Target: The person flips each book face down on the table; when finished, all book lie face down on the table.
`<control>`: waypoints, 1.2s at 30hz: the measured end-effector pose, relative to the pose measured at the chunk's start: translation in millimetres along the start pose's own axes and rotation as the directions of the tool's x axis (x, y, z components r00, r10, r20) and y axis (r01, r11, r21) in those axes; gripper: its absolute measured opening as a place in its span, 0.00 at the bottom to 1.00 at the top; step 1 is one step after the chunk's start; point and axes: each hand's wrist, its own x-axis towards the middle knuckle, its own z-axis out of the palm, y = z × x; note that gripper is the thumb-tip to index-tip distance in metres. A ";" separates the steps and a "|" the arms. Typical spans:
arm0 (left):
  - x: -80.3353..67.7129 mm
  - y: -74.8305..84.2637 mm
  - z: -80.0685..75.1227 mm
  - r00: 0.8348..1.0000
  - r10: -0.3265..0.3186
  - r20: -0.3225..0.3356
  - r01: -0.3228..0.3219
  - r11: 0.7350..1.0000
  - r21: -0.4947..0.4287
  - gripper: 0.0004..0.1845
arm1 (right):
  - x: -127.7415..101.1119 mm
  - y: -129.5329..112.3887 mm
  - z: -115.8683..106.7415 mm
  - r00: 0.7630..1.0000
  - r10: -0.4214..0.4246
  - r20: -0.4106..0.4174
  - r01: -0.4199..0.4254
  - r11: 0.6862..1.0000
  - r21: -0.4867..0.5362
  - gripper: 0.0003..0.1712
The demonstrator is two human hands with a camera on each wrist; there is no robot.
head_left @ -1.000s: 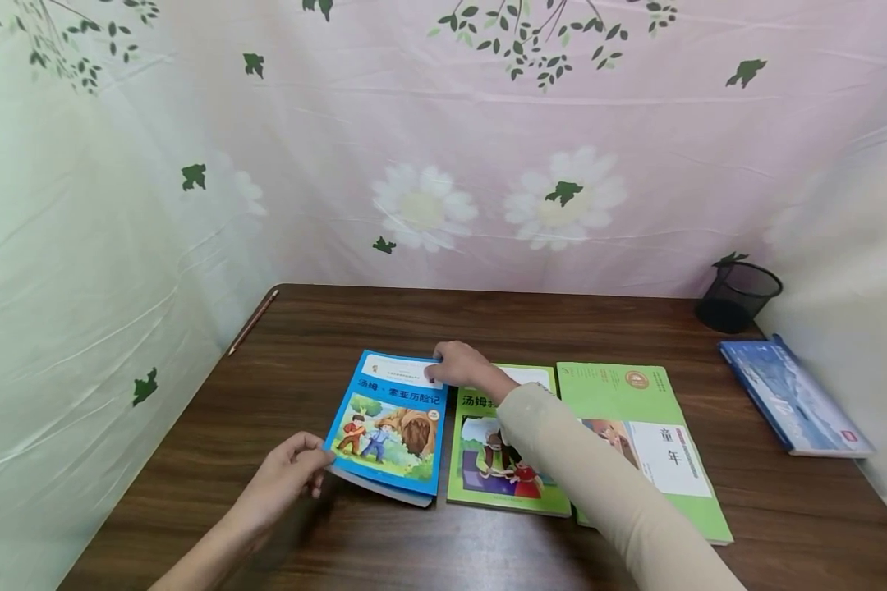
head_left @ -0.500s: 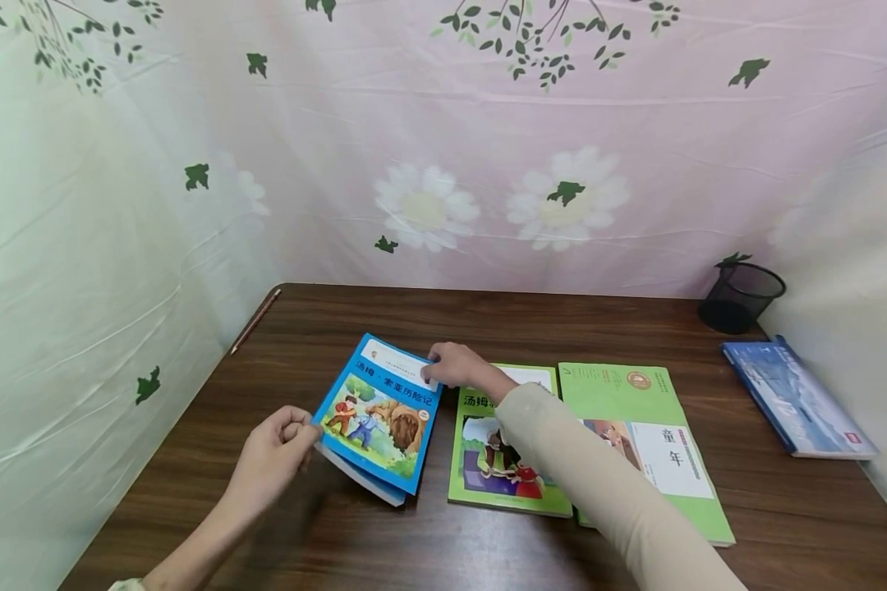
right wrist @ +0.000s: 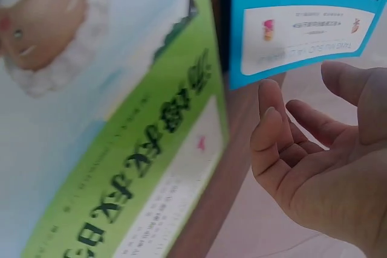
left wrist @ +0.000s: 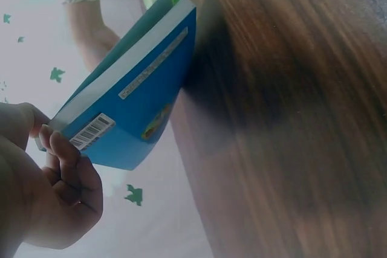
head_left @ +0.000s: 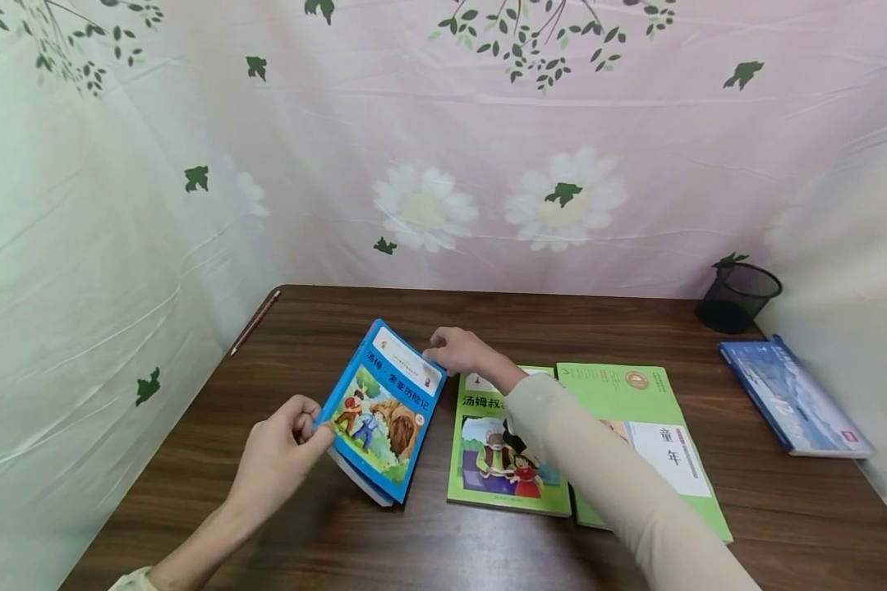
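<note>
Since half second ago: blue book (head_left: pixel 381 410) tipped steeper, left edge lifted higher, far corner risen. I read left hand (head_left: pixel 279 456) fingers (left wrist: pixel 65 160) pinching book's near-left corner; right hand (head_left: pixel 460 351) fingers (right wrist: pixel 273 126) loosely spread, touching far-right corner. Book's right edge down on counter (head_left: pixel 488 320), just beside green book (head_left: pixel 504 447).

Judgement: thin paperback, light, floppy, glossy cover slippery; grip at spine or two corners.

Left wrist view shows barcoded back cover; head view does not. Right wrist view shows fingers not curled round book.

Soft even light; wrist views blurred, head edges warped.
</note>
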 end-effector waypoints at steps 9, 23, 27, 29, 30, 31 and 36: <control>-7.6 15.1 1.4 0.993 0.114 -0.008 -0.112 0.984 0.136 0.06 | -7.4 -26.7 -6.6 0.996 -0.032 -0.081 0.040 0.994 0.098 0.32; -13.7 32.0 7.4 0.977 0.212 0.002 -0.204 0.939 0.277 0.08 | -16.1 -64.2 -11.5 0.992 0.007 -0.122 0.004 0.996 0.084 0.38; -16.5 35.4 9.5 0.970 0.244 0.008 -0.234 0.920 0.314 0.09 | -18.6 -70.2 -12.2 0.995 0.007 -0.103 -0.002 0.999 0.045 0.39; -17.9 37.3 10.7 0.966 0.259 0.008 -0.247 0.910 0.334 0.09 | -20.8 -72.7 -12.5 0.995 0.003 -0.097 -0.001 1.000 0.021 0.39; -18.5 38.2 11.3 0.964 0.266 0.008 -0.253 0.904 0.344 0.09 | -21.6 -73.5 -12.4 0.996 0.003 -0.094 -0.002 1.000 0.011 0.39; -18.9 39.1 11.9 0.962 0.272 0.007 -0.256 0.899 0.354 0.09 | -22.4 -74.4 -12.6 0.996 0.004 -0.092 -0.004 1.000 0.002 0.39; -21.3 43.2 14.2 0.961 0.275 0.016 -0.260 0.886 0.383 0.09 | -25.1 -78.0 -14.2 0.995 0.013 -0.100 -0.014 1.000 -0.007 0.33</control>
